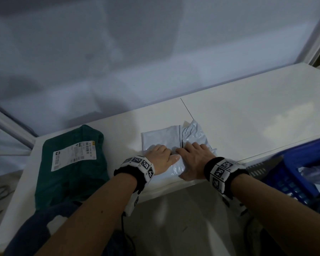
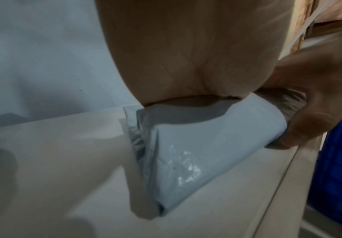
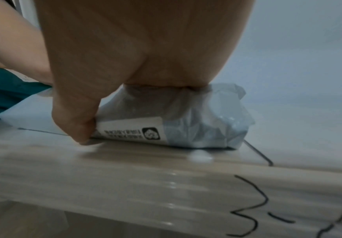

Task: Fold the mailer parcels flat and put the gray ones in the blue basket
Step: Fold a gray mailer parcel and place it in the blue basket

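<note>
A gray mailer parcel lies partly folded near the front edge of the white table. My left hand presses flat on its left half, palm down on the plastic. My right hand holds the right half, fingers on top and thumb tucked under the near edge beside a white label. The blue basket stands just right of my right wrist, below table level. My left fingers are hidden in the left wrist view.
A dark green mailer with a white shipping label lies flat on the table's left part. A thin dark seam runs across the tabletop behind the parcel. A pale wall rises behind the table.
</note>
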Demonstrator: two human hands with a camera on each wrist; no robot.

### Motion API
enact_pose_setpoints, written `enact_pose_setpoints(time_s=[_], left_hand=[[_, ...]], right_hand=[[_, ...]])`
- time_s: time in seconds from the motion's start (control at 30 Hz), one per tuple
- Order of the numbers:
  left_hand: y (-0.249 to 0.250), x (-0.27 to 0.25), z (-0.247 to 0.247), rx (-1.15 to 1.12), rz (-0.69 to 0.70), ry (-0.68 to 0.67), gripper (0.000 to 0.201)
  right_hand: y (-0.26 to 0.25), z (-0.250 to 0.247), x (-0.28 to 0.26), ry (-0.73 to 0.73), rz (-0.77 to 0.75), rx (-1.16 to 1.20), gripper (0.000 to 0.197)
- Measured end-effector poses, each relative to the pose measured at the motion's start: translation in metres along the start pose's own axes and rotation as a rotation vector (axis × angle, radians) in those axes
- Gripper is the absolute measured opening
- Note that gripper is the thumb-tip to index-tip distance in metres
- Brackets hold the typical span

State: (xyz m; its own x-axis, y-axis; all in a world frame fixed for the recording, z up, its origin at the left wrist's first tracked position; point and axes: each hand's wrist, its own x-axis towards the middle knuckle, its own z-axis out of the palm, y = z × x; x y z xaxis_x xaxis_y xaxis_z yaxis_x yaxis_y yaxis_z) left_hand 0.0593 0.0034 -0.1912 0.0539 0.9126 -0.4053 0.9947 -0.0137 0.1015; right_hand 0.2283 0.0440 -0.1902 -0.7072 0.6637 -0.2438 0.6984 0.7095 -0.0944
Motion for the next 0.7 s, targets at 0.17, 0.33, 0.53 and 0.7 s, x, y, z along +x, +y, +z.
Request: enact_pose_setpoints(time_s=[0.17,0.33,0.53,0.7], left_hand=[[0.000,-0.002,0.006,-0.002,-0.015,0.002,0.052],[0.003,-0.002,0.009,0.018,-0.044,0.011,0.050],[0.012,-0.004,0.017,0.044,0.023,0.155,0.050],[0.015,-0.013,0.014,0.276,0.166,0.358,0.046]], right_hand=[[0.001,0.009,-0.004,0.011,-0.020,0.000,0.085],[0.005,0.010,-0.006,0.007,-0.039,0.023,0.086],[0.001,0.006,-0.004,0.040,-0.031,-0.114,0.088],[-0.001,-0.003,-0.006,0.002,-0.033,-0.135,0.081]])
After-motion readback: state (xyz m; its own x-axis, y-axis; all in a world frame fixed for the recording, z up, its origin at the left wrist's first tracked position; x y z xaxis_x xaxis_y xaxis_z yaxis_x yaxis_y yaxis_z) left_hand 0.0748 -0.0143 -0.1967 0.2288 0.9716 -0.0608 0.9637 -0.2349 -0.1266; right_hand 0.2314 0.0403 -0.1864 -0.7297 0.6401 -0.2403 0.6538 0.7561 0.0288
